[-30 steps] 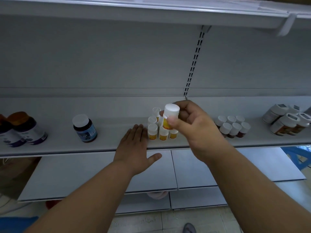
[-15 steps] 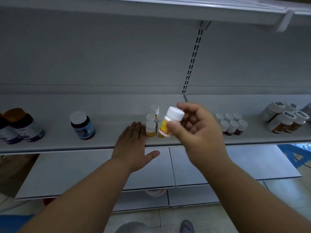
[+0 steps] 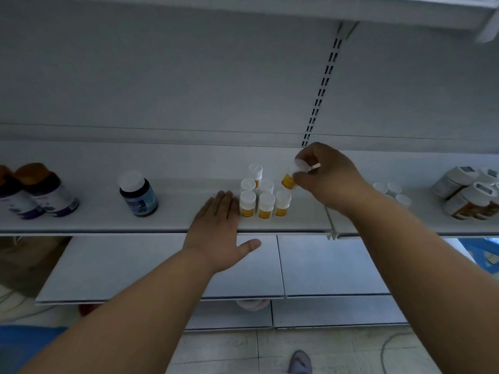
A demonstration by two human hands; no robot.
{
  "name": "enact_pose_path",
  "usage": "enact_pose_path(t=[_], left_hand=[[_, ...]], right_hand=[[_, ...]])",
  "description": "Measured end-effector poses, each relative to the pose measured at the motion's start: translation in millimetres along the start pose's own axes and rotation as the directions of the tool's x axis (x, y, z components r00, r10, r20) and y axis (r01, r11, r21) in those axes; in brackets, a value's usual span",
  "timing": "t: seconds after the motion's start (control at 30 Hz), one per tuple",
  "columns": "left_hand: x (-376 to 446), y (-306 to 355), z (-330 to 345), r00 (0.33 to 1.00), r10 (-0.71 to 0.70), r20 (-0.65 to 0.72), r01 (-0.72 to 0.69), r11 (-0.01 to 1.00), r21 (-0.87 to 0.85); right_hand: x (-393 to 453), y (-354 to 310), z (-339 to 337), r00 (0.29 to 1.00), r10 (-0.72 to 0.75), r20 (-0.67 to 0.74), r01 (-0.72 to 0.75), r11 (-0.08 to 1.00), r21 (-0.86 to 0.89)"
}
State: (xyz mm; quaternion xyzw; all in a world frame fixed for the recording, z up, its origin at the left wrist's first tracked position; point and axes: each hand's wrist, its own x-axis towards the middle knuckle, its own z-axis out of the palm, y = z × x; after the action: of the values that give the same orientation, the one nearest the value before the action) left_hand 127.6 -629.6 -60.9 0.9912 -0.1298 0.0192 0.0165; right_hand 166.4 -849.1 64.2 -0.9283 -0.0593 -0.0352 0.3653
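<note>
Pinching tilted bottle (image 3: 289, 180) in right grip (image 3: 330, 179) | left grip (image 3: 216, 230) spread beside bottle row (image 3: 266, 205)

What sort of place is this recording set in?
Most likely a pharmacy or shop aisle being stocked: a white metal shelf on a slotted upright, yellow-labelled pill bottles grouped in rows, a larger dark bottle standing apart. The right hand holds one more small bottle beside the group.
</note>
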Motion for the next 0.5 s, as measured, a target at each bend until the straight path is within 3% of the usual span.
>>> enact_pose_path(t=[0.1, 0.5], left_hand=[[0, 0, 0, 1.0, -0.001, 0.001, 0.001, 1.0, -0.003], [-1, 2, -4, 1.0, -0.008, -0.008, 0.008, 1.0, -0.008]], right_hand=[[12, 3, 4, 0.994, -0.042, 0.098, 0.064, 0.969, -0.238], [41, 3, 21, 0.968, -0.056, 0.244, 0.125, 0.952, -0.278]])
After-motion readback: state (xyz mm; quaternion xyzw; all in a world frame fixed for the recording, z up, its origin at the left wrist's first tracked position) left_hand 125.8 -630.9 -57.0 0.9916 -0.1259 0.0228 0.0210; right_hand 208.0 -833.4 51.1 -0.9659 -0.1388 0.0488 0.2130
